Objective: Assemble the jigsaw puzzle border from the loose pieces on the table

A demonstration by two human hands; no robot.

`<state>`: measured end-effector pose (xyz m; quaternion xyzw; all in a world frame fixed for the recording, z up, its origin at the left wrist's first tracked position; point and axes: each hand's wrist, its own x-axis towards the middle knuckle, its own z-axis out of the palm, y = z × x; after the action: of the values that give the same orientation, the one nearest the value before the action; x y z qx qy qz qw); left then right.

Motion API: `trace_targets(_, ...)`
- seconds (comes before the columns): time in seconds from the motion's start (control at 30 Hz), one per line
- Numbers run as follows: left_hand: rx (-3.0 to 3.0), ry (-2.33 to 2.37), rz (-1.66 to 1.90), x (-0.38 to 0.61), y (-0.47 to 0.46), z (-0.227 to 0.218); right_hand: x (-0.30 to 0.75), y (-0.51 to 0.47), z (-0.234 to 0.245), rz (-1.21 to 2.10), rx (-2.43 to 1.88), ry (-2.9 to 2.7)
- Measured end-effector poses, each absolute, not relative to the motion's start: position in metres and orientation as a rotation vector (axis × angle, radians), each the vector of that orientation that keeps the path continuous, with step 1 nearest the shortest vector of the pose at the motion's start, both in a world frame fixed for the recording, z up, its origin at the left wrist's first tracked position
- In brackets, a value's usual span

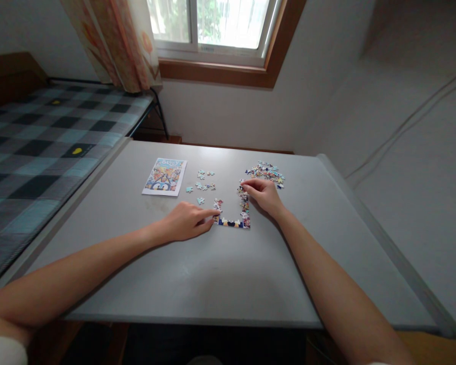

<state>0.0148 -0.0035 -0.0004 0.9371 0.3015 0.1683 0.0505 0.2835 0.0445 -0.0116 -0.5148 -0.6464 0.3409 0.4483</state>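
A partly joined jigsaw border (233, 222) lies on the grey table (213, 274), forming a bottom strip and a right-hand strip. My left hand (186, 223) rests on the table with its forefinger stretched out onto the border's lower left corner, the other fingers curled. My right hand (262, 195) sits at the top of the right strip, fingers pinched on a small puzzle piece (243, 190). A heap of loose pieces (266, 172) lies just beyond the right hand. Several scattered light-blue pieces (203, 185) lie beyond the left hand.
A printed reference picture (164, 176) lies flat at the table's far left. A bed with a checked cover (41, 152) stands along the table's left side. The wall, a window (213, 25) and a curtain (114, 45) are behind the table.
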Motion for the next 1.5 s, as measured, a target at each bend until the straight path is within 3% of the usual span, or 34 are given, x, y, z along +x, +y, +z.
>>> trace_targets(0.5, 2.859, 0.915, 0.519, 0.015, -0.004, 0.0, 0.264, 0.039, 0.01, 0.685, -1.242, -1.851)
trace_targets(0.87, 2.848, 0.824, 0.536, 0.016, -0.004, 0.002, 0.227, 0.06, 0.019, 0.961, -1.264, -2.228)
trace_targets(1.5, 2.854, 0.853, 0.516, 0.016, -0.005, 0.002, 0.228, 0.058, 0.019, 0.966, -1.263, -2.244)
